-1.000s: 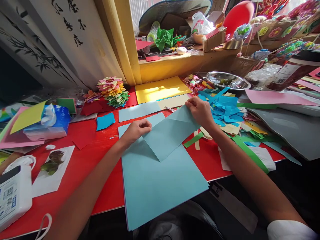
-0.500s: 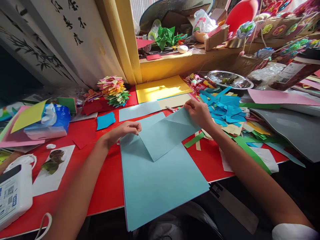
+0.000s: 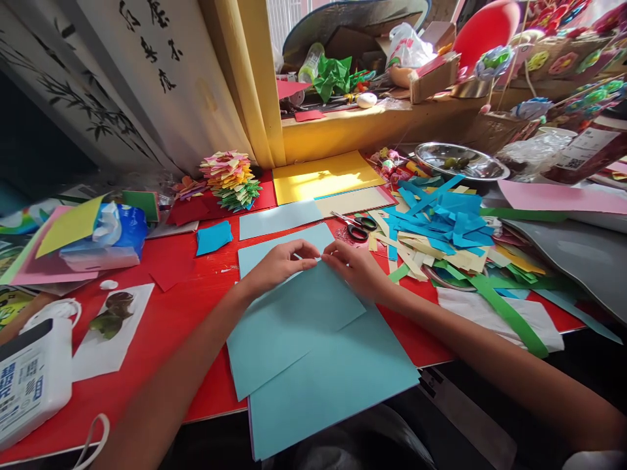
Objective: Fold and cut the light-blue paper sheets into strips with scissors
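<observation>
A loose sheet of light blue paper [image 3: 289, 320] lies slanted over a stack of larger light blue sheets [image 3: 343, 391], which overhangs the table's front edge. My left hand [image 3: 287, 264] is closed in a pinch on the loose sheet's upper edge. My right hand [image 3: 355, 267] pinches the same edge right beside it, fingertips almost meeting. What the fingertips do to the edge is too small to make out. Behind my right hand lie black-handled scissors [image 3: 357, 226], partly open. A pale blue strip [image 3: 280, 219] rests just beyond the stack.
Blue, cream and green paper strips [image 3: 445, 219] pile up at the right, near a metal bowl [image 3: 460, 162]. A folded-paper stack [image 3: 230, 179] stands at the back left. A tissue pack [image 3: 117, 228] and a white device [image 3: 34, 378] sit at the left of the red table [image 3: 206, 365].
My right hand has moved left and come together with my left hand. The loose sheet, lifted and folded over before, now lies flatter on the stack. The scissors have come into fuller view.
</observation>
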Demonstrator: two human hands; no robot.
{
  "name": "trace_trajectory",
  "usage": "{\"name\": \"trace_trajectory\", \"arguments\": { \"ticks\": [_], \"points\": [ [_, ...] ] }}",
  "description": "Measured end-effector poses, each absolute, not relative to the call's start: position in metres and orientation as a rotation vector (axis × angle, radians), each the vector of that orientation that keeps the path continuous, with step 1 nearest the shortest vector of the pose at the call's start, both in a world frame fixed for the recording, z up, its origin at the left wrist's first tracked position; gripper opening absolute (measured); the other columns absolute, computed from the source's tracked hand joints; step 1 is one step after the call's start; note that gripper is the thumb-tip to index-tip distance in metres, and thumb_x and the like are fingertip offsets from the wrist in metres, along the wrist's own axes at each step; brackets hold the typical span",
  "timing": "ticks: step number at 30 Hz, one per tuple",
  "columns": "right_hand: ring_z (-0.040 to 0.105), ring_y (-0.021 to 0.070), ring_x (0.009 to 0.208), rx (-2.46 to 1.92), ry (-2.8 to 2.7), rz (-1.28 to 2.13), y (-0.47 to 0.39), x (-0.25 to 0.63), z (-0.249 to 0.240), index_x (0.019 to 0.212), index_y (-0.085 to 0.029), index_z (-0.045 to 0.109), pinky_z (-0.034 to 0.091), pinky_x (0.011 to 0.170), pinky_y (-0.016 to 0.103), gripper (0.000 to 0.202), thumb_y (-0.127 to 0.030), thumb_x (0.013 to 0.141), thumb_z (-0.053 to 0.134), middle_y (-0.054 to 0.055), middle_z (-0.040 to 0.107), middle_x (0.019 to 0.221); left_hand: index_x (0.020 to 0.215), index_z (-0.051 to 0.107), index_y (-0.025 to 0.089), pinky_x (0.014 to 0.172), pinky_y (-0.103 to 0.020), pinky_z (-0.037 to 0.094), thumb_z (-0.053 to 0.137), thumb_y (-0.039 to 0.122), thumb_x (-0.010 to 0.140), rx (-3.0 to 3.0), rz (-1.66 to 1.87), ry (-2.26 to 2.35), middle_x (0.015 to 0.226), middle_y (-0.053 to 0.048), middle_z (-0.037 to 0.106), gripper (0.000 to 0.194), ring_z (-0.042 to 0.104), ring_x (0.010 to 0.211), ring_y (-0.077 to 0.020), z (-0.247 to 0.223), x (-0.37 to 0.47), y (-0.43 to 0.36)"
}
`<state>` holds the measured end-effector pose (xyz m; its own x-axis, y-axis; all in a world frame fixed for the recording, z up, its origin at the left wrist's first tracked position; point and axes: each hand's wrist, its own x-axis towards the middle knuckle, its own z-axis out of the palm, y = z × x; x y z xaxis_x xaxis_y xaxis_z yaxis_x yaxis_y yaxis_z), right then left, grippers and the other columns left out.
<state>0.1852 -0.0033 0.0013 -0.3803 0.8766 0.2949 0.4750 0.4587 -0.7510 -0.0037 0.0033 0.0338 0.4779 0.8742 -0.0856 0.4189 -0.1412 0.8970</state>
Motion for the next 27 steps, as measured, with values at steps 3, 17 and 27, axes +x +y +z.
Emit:
{"name": "trace_trajectory", "arguments": {
  "ticks": [3,17,27],
  "points": [
    [0.045,0.0118,0.053,-1.112,-2.013,0.788,-0.006,0.183,-0.001,0.083,-0.021,0.049,0.03,0.05,0.022,0.015,-0.033,0.088,0.04,-0.002,0.057,0.062,0.085,0.056,0.017,0.071,-0.025,0.04,0.054,0.035,0.078,1.768,0.69,1.116,0.085,-0.001,0.057,0.019,0.052,0.077,-0.0131,0.031,0.009,-0.004],
    [0.045,0.0131,0.056,-1.13,-2.033,0.665,-0.003,0.183,0.0,0.077,-0.021,0.046,0.031,0.053,0.024,0.014,-0.028,0.087,0.04,-0.001,0.052,0.063,0.074,0.048,0.019,0.065,-0.024,0.037,0.048,0.027,0.079,1.867,0.728,1.242,0.072,0.002,0.05,0.01,0.046,0.07,-0.0123,0.022,0.019,-0.009],
    [0.049,0.0144,0.06,-1.219,-2.017,0.516,0.008,0.195,0.005,0.076,-0.021,0.051,0.033,0.055,0.024,0.014,-0.028,0.085,0.043,0.001,0.057,0.068,0.073,0.042,0.02,0.06,-0.025,0.033,0.04,0.027,0.082,1.902,0.53,1.321,0.071,0.002,0.046,0.011,0.04,0.065,-0.0127,0.024,0.019,-0.009]
  ]
}}
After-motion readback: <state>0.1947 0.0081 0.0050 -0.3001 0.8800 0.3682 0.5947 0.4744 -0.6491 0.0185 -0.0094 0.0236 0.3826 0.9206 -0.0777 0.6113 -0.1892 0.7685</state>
